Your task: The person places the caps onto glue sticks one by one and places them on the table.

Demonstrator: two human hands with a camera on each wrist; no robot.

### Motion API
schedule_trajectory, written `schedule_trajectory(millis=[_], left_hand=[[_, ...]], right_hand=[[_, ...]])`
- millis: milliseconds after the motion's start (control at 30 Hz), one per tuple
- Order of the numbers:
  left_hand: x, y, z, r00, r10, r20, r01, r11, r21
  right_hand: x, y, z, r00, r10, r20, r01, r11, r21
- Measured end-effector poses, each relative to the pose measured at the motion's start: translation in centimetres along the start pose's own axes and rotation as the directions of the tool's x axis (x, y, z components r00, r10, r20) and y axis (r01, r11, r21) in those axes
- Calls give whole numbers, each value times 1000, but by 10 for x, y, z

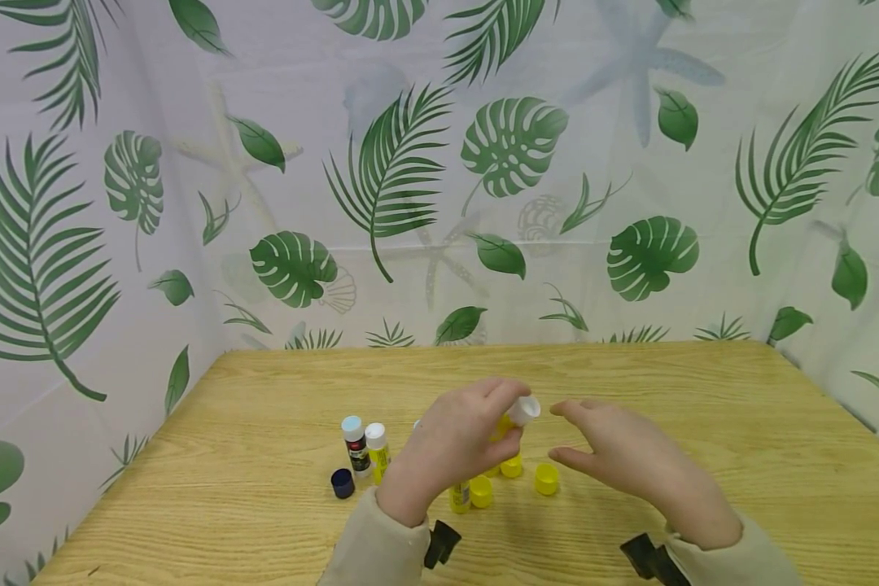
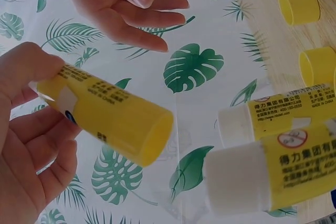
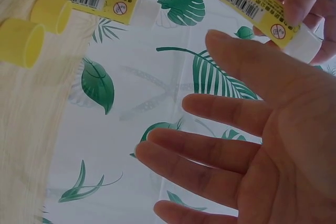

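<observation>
My left hand (image 1: 457,435) grips a yellow glue stick (image 2: 107,111) with a printed label, holding it tilted above the table. The white end (image 1: 527,408) of this stick points toward the right hand in the head view. To its right, my right hand (image 1: 633,452) is held in the air with fingers extended and holds nothing; the right wrist view shows its spread fingers (image 3: 202,153) apart from the stick. Yellow caps (image 1: 546,478) lie on the table below both hands. A yellow glue stick (image 1: 460,498) stands there, partly hidden by the left hand.
Left of the left hand stand a black-labelled glue stick (image 1: 356,452) with a pale blue top and a yellow one (image 1: 377,456) with a white top. A dark blue cap (image 1: 343,483) lies before them. Leaf-patterned cloth (image 1: 410,301) hangs behind the wooden table (image 1: 703,391).
</observation>
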State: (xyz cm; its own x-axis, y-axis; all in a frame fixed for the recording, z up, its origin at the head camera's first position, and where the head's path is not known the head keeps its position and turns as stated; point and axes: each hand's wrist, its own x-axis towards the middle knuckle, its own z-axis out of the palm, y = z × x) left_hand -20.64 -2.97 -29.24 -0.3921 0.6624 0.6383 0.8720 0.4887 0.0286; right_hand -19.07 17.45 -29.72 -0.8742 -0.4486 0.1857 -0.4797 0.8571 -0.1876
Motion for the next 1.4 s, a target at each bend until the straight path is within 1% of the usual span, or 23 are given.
schedule_trajectory(millis=[300,433,533,633,733,1033,1200,1400], left_hand=[[1,0,0,1000,4,6,-5,1000,22],[1,2,-2,1000,-13,8,13,1000,20],[1,3,-3,999,-38,7,38,999,7],[0,3,-3,999,-53,-6,53,999,-8],[0,3,-2,998,-52,-32,51,999,-15],[1,1,0,995,-37,-97,41,998,42],[1,0,1,993,-41,-111,46,998,42],[1,0,2,993,-45,-107,46,999,6]], right_hand=[[0,-1,2,1000,8,5,-9,1000,11],[0,-1,2,1000,20,13,-21,1000,18],[1,-2,2,1000,26,18,-26,999,27],[1,-2,2,1000,21,14,-22,999,28],[0,-2,3,1000,17,7,-17,1000,24],[1,-2,4,1000,8,-2,-8,1000,11],[2,-2,4,1000,9,6,-9,1000,4],[3,-1,6,1000,1,9,-1,1000,-4]])
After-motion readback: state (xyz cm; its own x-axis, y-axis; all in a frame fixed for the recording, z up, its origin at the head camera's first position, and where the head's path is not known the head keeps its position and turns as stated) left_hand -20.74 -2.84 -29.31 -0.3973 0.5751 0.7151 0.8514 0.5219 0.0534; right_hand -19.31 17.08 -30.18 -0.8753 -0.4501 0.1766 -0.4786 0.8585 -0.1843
